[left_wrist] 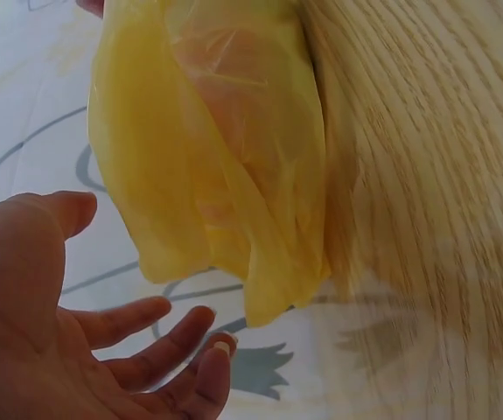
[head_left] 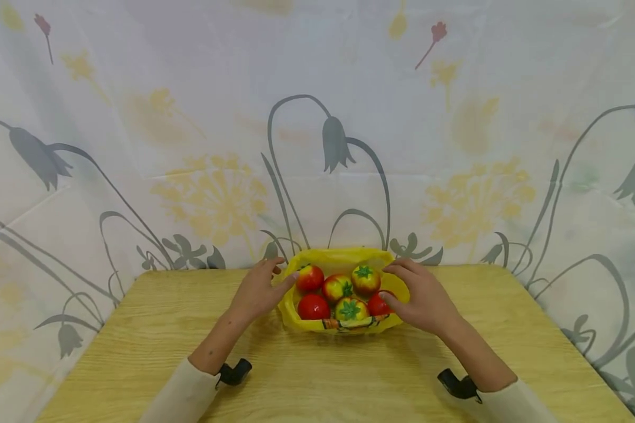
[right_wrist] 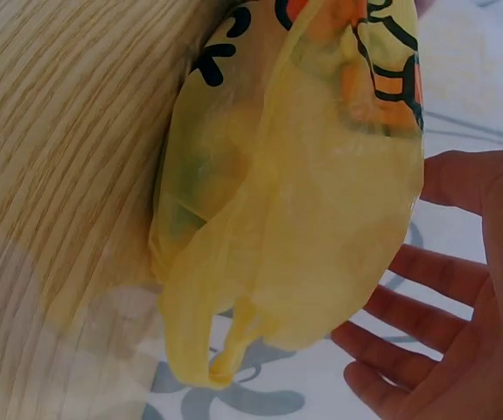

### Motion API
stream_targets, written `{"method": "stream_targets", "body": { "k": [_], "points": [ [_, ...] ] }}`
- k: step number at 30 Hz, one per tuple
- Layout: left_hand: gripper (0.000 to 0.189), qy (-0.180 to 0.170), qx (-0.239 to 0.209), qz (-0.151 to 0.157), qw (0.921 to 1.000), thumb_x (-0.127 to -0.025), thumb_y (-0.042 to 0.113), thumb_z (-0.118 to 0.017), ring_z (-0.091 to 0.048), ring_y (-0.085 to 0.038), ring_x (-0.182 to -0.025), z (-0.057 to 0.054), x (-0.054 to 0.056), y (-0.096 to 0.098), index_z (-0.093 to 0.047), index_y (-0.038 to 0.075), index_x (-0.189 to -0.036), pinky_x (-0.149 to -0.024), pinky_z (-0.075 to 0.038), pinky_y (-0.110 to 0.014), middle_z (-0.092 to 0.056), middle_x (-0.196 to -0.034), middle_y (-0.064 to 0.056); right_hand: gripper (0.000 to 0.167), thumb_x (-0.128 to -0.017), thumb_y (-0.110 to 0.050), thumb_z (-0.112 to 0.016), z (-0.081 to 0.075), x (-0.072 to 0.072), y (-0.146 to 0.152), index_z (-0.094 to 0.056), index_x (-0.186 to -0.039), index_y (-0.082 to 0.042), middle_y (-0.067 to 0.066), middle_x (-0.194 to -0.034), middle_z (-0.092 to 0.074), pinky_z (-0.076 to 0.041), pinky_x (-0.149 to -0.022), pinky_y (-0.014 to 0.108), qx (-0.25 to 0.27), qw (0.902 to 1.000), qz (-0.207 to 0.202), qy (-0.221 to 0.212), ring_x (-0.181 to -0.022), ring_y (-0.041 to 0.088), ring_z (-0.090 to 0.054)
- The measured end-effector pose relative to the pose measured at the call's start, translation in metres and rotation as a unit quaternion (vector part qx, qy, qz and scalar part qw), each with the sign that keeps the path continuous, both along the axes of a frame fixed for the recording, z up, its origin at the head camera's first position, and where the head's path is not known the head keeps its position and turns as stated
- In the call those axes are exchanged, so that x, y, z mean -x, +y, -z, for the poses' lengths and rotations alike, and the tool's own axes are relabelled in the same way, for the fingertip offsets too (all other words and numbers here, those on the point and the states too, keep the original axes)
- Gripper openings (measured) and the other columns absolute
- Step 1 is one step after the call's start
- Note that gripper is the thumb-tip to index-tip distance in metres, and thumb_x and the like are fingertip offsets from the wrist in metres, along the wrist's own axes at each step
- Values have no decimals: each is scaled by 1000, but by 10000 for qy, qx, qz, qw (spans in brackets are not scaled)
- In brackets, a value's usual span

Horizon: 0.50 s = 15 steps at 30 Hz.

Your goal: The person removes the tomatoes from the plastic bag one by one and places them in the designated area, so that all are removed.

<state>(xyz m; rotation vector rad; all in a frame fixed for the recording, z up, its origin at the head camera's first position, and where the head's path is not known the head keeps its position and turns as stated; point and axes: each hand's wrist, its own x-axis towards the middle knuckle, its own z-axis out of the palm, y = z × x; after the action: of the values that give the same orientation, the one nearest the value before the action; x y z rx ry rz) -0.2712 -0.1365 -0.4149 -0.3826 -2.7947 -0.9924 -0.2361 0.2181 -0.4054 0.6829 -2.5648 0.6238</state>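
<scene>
A yellow plastic bag point(head_left: 291, 317), its mouth spread wide, sits near the table's back edge. Inside are several shiny red and yellow tomatoes point(head_left: 337, 288), some with green leafy tops showing. My left hand point(head_left: 256, 291) is at the bag's left side, fingers relaxed, the thumb reaching over the rim in the head view. In the left wrist view a gap shows between that hand point(left_wrist: 137, 350) and the bag's side point(left_wrist: 225, 157). On the right side my right hand point(head_left: 423, 296) has its fingers spread, with fingertips point(right_wrist: 443, 179) right at the bag's edge. Neither hand grips anything.
The wooden table point(head_left: 338, 376) extends in front of the bag and to both sides. Directly behind it hangs a flower-printed cloth point(head_left: 349, 194). Black wrist mounts point(head_left: 235, 372) stick out inward from both sleeves.
</scene>
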Motion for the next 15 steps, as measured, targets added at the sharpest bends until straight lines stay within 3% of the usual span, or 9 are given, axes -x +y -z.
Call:
{"method": "stream_targets", "body": {
  "k": [15],
  "points": [
    [58, -21, -119, 40, 9999, -103, 34, -69, -64, -39, -118, 3, 7, 10, -56, 0, -149, -98, -56, -55, -62, -129, -22, 37, -91, -20, -81, 0, 10, -16, -72, -123, -1, 12, -122, -68, -56, -96, 54, -303, 9975, -346, -534, -112, 36, -67]
  ]
}}
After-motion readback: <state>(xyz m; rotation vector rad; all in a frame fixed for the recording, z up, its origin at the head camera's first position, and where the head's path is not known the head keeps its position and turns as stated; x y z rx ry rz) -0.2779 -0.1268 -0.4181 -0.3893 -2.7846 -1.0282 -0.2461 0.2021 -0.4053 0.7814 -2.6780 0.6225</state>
